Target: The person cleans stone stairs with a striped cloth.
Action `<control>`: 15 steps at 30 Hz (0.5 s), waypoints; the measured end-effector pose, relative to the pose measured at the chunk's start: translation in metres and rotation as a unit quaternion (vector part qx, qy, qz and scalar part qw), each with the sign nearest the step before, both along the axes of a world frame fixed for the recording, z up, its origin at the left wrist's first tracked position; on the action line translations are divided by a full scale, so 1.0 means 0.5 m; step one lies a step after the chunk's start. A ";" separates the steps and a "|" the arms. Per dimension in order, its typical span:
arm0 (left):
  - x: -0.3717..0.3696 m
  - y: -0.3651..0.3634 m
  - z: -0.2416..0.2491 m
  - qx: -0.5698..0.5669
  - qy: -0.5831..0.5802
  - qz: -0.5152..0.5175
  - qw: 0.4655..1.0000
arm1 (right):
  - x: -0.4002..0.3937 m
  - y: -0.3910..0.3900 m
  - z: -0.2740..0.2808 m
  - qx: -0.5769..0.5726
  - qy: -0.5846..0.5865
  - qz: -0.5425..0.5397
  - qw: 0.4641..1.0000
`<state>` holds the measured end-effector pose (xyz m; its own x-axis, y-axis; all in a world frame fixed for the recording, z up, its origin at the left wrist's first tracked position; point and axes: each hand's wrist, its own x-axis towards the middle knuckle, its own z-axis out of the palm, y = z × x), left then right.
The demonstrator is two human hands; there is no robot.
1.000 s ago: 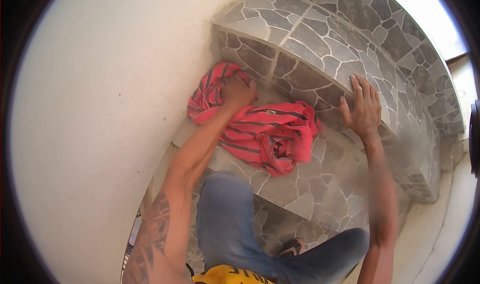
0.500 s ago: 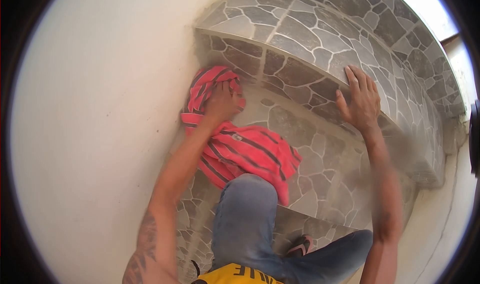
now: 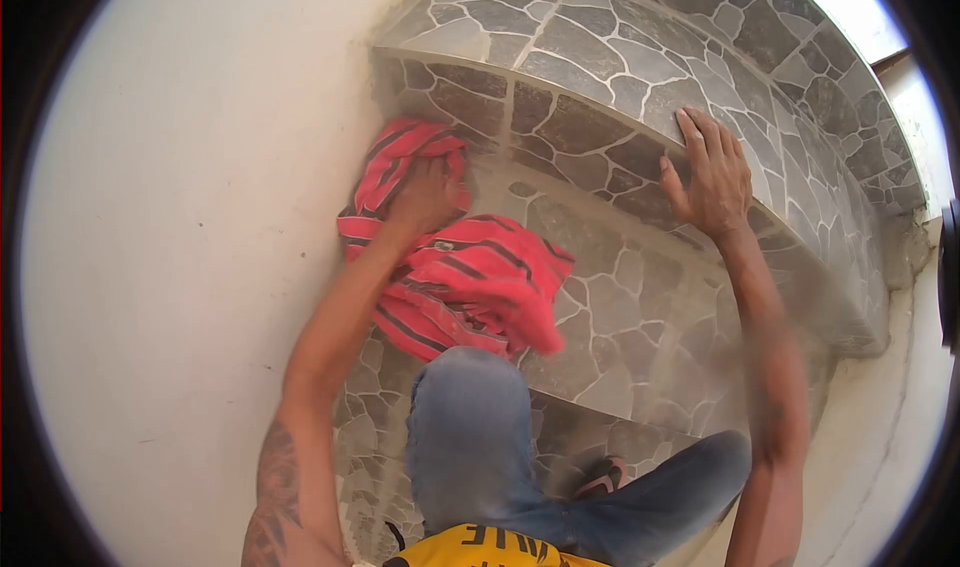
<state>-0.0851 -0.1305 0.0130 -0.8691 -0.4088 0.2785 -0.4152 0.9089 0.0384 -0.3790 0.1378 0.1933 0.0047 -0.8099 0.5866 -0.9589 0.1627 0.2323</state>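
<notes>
One bare left hand (image 3: 424, 199), fingers curled, pushes on the bunched red cloth with black stripes (image 3: 470, 272), by the smooth cream wall (image 3: 200, 227), on the flat grey stone-pattern step (image 3: 610, 317). Bare R hand (image 3: 712, 179), open w/ fingers spread, holds nothing, rests on edge of the higher grey stone-pattern step (image 3: 640, 77).
</notes>
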 end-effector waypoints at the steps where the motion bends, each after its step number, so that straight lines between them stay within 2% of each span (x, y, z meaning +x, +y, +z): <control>1: -0.011 0.015 -0.009 -0.016 0.068 0.039 0.997 | 0.003 -0.002 -0.004 0.000 -0.005 -0.007 1.000; 3: -0.049 0.079 -0.026 0.098 -0.050 -0.016 0.994 | 0.000 -0.003 -0.005 0.000 -0.009 -0.022 1.000; 5: -0.088 0.158 -0.077 0.036 0.032 -0.248 0.967 | 0.001 -0.001 -0.008 0.000 -0.008 -0.014 1.000; 7: -0.096 0.154 -0.089 0.174 -0.043 -0.314 0.932 | -0.002 0.002 -0.004 0.003 -0.001 -0.006 1.000; 9: -0.095 0.111 -0.091 0.179 -0.068 -0.319 0.928 | -0.007 0.006 -0.001 0.007 0.005 0.002 1.000; 10: -0.063 0.059 -0.082 0.112 -0.062 -0.291 0.948 | -0.007 0.008 -0.002 0.009 0.006 0.000 1.000; 12: -0.011 0.033 0.064 0.072 -0.091 -0.025 0.993 | -0.009 0.006 -0.003 0.006 0.006 -0.005 1.000; 14: -0.022 0.031 -0.011 -0.061 0.077 0.025 0.995 | -0.005 0.004 -0.007 -0.007 -0.001 -0.018 1.000; 15: -0.022 0.033 -0.037 -0.127 0.160 0.050 0.978 | -0.002 0.000 -0.009 -0.013 -0.004 -0.022 1.000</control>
<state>-0.0963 -0.1140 -0.0057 -0.6803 -0.3703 0.6325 -0.5066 0.8612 -0.0408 -0.3799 0.1377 0.1888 -0.0362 -0.7933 0.6077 -0.9526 0.2113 0.2190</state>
